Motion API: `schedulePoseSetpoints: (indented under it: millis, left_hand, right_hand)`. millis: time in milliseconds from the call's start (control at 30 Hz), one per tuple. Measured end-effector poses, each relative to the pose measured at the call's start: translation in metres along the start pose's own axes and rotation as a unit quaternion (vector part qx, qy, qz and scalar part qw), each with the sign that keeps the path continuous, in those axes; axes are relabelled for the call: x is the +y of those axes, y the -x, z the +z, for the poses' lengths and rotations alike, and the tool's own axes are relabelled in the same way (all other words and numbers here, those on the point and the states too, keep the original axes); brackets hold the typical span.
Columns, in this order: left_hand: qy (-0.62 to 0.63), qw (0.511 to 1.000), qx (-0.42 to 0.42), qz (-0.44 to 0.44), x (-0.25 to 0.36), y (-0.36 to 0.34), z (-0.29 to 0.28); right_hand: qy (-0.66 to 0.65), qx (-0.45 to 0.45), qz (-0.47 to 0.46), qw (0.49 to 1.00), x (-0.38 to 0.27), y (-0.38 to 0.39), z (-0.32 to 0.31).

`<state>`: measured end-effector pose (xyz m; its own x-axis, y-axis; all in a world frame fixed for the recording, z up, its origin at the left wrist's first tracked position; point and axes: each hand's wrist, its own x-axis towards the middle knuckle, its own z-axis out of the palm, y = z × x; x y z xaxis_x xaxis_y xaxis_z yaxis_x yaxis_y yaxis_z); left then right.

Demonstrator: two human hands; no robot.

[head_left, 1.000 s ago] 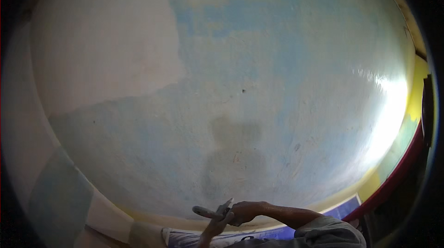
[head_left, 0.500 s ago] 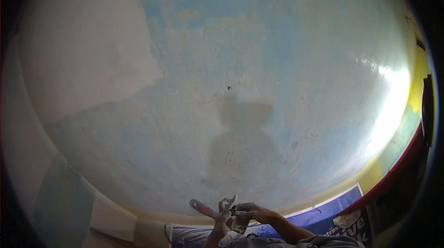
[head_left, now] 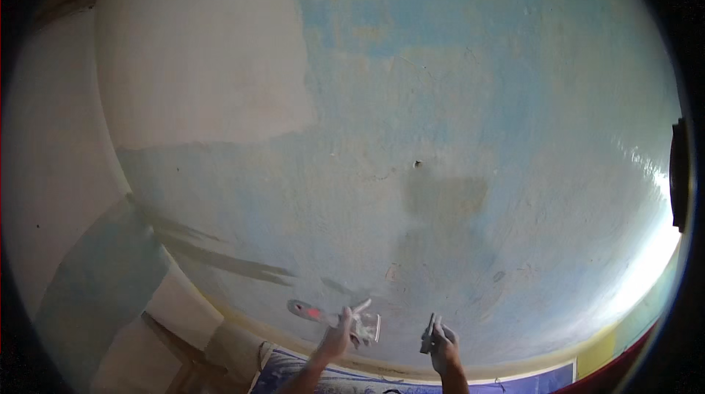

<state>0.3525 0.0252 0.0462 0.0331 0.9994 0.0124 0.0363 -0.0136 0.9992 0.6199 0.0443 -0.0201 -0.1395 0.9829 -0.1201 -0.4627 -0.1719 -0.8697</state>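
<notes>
In front of the lower wall, my left hand (head_left: 337, 337) grips a putty knife (head_left: 302, 310) with a grey and red handle. The handle sticks out to the left, and the broad, whitish blade shows on the right of my fingers. Apart from it on the right, my right hand (head_left: 445, 350) is closed on a small, flat, dark grey tool (head_left: 427, 340), seen nearly edge-on; its exact kind is unclear. Both hands look dusted with pale powder. Behind them stands the wall (head_left: 352, 210), patchy blue and grey, with a small dark hole (head_left: 418, 164).
A smooth pale coat (head_left: 213, 49) covers the wall's upper left. The left side wall (head_left: 55, 137) meets it at a corner. Below lies a blue and white printed sheet (head_left: 514, 381). A dark object (head_left: 679, 174) juts in at the right edge, and bright glare lies beside it.
My hands, close together before, have moved apart, each with a tool. The view has shifted left, showing more of the side wall and arm shadows at the lower left.
</notes>
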Motion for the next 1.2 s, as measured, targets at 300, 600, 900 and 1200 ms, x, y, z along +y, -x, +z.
schedulePoseSetpoints:
  millis: [300,600,900,1200]
  left_hand:
    - [-0.292,0.831,0.313,0.356,0.203,-0.089,-0.082]
    - [-0.416,0.534,0.444,0.588,0.223,-0.145,-0.093]
    - [-0.451,0.535,0.433,0.568,0.270,-0.145,-0.115]
    - [-0.478,0.488,0.401,0.611,0.327,-0.158,-0.145]
  right_hand:
    - [0.080,0.015,-0.082,0.993,-0.052,0.014,0.003]
    - [0.043,0.010,-0.285,0.958,-0.121,0.003,0.012]
    - [0.044,0.012,-0.413,0.909,-0.181,-0.002,0.028]
    - [0.190,-0.004,-0.490,0.851,-0.246,-0.003,0.067]
